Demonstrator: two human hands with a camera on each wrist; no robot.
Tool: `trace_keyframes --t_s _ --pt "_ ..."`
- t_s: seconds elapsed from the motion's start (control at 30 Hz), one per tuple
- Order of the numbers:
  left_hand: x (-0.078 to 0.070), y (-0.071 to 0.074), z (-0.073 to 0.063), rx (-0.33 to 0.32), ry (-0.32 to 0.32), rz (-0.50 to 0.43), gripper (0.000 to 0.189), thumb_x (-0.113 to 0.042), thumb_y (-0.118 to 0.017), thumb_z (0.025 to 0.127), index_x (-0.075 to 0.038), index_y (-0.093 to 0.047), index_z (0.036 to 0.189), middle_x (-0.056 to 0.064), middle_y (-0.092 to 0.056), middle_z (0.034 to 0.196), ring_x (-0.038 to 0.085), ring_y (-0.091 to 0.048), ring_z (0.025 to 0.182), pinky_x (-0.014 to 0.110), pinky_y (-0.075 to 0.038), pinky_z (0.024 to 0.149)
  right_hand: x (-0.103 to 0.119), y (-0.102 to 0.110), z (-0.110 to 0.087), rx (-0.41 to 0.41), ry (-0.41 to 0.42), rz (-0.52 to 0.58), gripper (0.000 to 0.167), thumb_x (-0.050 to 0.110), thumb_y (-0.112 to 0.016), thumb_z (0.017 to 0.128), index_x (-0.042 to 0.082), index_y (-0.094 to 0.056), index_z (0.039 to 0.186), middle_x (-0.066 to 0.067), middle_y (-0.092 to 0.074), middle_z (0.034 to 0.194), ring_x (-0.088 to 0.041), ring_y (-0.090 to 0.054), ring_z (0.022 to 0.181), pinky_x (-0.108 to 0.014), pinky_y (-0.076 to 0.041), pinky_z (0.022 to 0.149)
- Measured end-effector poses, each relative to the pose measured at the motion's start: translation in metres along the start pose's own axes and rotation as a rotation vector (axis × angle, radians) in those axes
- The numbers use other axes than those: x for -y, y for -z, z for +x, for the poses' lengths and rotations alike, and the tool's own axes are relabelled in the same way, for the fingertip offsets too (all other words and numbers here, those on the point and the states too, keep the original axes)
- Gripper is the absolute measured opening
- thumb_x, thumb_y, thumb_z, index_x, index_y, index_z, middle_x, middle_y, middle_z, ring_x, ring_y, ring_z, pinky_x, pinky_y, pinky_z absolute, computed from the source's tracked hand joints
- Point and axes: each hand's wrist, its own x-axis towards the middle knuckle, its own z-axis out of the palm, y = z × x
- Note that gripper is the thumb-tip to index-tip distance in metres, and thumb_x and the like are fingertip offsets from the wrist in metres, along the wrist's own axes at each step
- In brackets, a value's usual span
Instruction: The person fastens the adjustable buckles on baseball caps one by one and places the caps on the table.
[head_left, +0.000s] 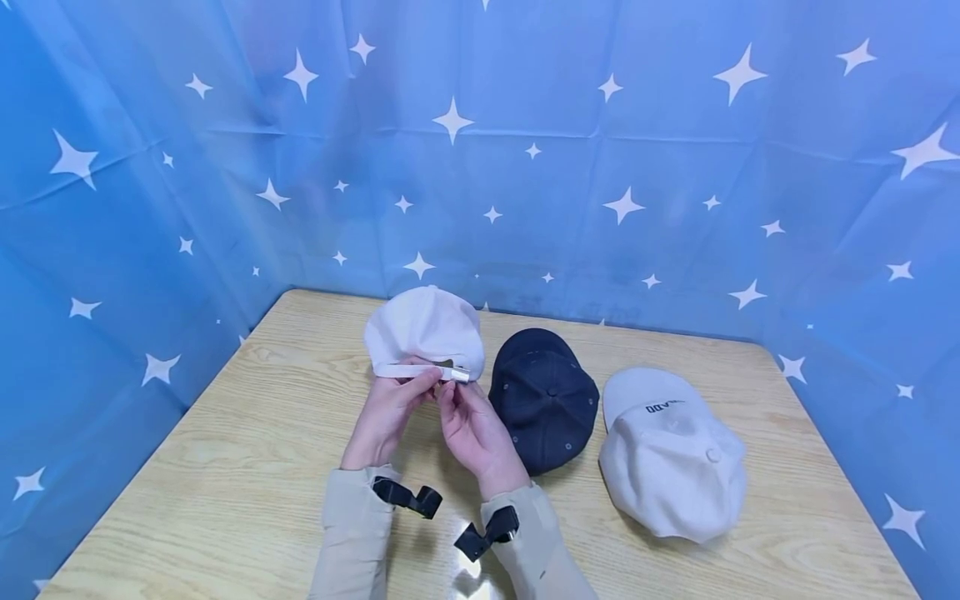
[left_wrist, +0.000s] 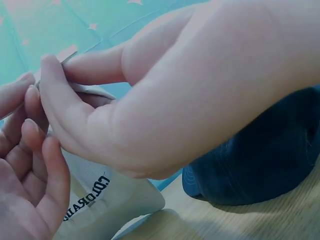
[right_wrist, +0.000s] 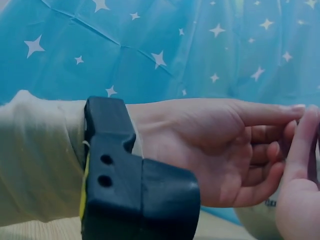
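A white baseball cap point(head_left: 427, 329) sits at the back of the table, its rear opening toward me. Across that opening runs its adjustable strap point(head_left: 405, 370), with a silver metal buckle point(head_left: 461, 375) at the right end. My left hand point(head_left: 386, 412) pinches the strap between thumb and fingers, just left of the buckle. From below and to the right, my right hand point(head_left: 480, 429) pinches at the strap right under the buckle. Both sets of fingertips nearly meet there. Fingers hide part of the strap.
A dark navy cap point(head_left: 546, 400) lies right beside my right hand. Farther right is a light beige cap point(head_left: 675, 467) with dark lettering on its front. The wooden table point(head_left: 225, 467) meets a blue star-patterned curtain point(head_left: 525, 225) at its back and sides.
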Motion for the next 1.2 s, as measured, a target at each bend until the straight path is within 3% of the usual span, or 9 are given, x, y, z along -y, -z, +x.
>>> trace_keyframes --t_s 0.2,0.37,0.4,0.43,0.6,0.63,0.77,0.97,1.2 --pt "-0.001 0.002 0.000 0.031 0.011 0.032 0.022 -0.012 -0.067 0.079 0.001 -0.058 0.094 0.008 -0.060 0.090 0.016 -0.057 0.079 0.028 -0.045 0.072 -0.002 -0.001 0.000 0.034 0.017 -0.120 0.014 0.002 -0.039 0.094 0.005 -0.050 0.102 -0.007 -0.059 0.094 -0.007 -0.060 0.079 -0.011 -0.045 0.075" --pt "0.001 0.001 0.000 0.062 -0.029 0.090 0.029 -0.018 -0.069 0.079 0.001 -0.057 0.098 0.009 -0.059 0.094 0.016 -0.057 0.081 0.031 -0.047 0.073 -0.003 0.000 0.000 0.019 0.056 -0.194 0.014 0.003 -0.042 0.093 0.006 -0.055 0.098 -0.005 -0.061 0.090 -0.007 -0.061 0.078 -0.011 -0.045 0.074" --pt "0.013 0.008 0.006 0.093 -0.056 0.079 0.027 -0.018 -0.068 0.079 0.000 -0.058 0.098 0.008 -0.059 0.095 0.015 -0.057 0.081 0.029 -0.047 0.073 -0.003 0.000 0.001 0.014 0.065 -0.201 0.013 0.003 -0.042 0.093 0.006 -0.054 0.097 -0.005 -0.061 0.090 -0.007 -0.061 0.078 -0.011 -0.045 0.073" --pt "0.014 0.008 0.007 0.105 -0.061 0.087 0.027 -0.018 -0.067 0.080 0.000 -0.058 0.099 0.007 -0.059 0.095 0.015 -0.057 0.082 0.029 -0.047 0.073 -0.002 0.000 0.001 0.010 0.074 -0.207 0.013 0.003 -0.043 0.093 0.006 -0.054 0.096 -0.005 -0.061 0.089 -0.006 -0.061 0.077 -0.011 -0.045 0.073" --pt "0.014 0.009 0.006 0.113 -0.021 0.051 0.030 -0.021 -0.066 0.081 0.000 -0.057 0.102 0.006 -0.059 0.094 0.014 -0.057 0.081 0.030 -0.046 0.075 0.000 0.001 0.001 0.000 0.091 -0.185 0.009 0.003 -0.047 0.091 0.006 -0.052 0.097 -0.004 -0.061 0.088 -0.005 -0.060 0.075 -0.011 -0.046 0.071" --pt "0.002 0.002 0.000 0.088 0.013 0.054 0.034 -0.022 -0.066 0.081 0.000 -0.055 0.104 0.006 -0.059 0.094 0.015 -0.057 0.081 0.032 -0.046 0.076 0.000 0.001 0.001 -0.003 0.090 -0.178 0.008 0.004 -0.048 0.091 0.006 -0.052 0.097 -0.004 -0.061 0.087 -0.005 -0.060 0.075 -0.011 -0.046 0.071" --pt "0.000 0.006 -0.001 0.067 0.055 -0.005 0.033 -0.020 -0.066 0.081 -0.003 -0.051 0.106 0.005 -0.056 0.093 0.016 -0.054 0.082 0.032 -0.045 0.077 0.000 0.001 0.000 -0.018 0.084 -0.149 0.007 0.006 -0.046 0.092 0.008 -0.051 0.097 -0.002 -0.061 0.084 -0.005 -0.059 0.073 -0.011 -0.046 0.069" --pt "-0.004 0.016 -0.004 0.057 0.042 -0.066 0.022 -0.015 -0.064 0.083 -0.005 -0.053 0.100 0.004 -0.054 0.087 0.015 -0.051 0.080 0.028 -0.044 0.073 0.001 0.000 0.000 -0.016 0.086 -0.096 0.009 0.008 -0.042 0.094 0.010 -0.050 0.095 -0.001 -0.058 0.082 -0.005 -0.055 0.070 -0.011 -0.044 0.065" --pt "-0.007 0.020 -0.005 0.049 0.038 -0.067 0.019 -0.015 -0.063 0.083 -0.004 -0.054 0.097 0.004 -0.054 0.086 0.015 -0.052 0.079 0.026 -0.045 0.071 -0.001 -0.002 0.000 -0.046 0.055 -0.059 0.009 0.010 -0.041 0.095 0.011 -0.050 0.093 -0.001 -0.056 0.083 -0.006 -0.053 0.070 -0.011 -0.043 0.063"
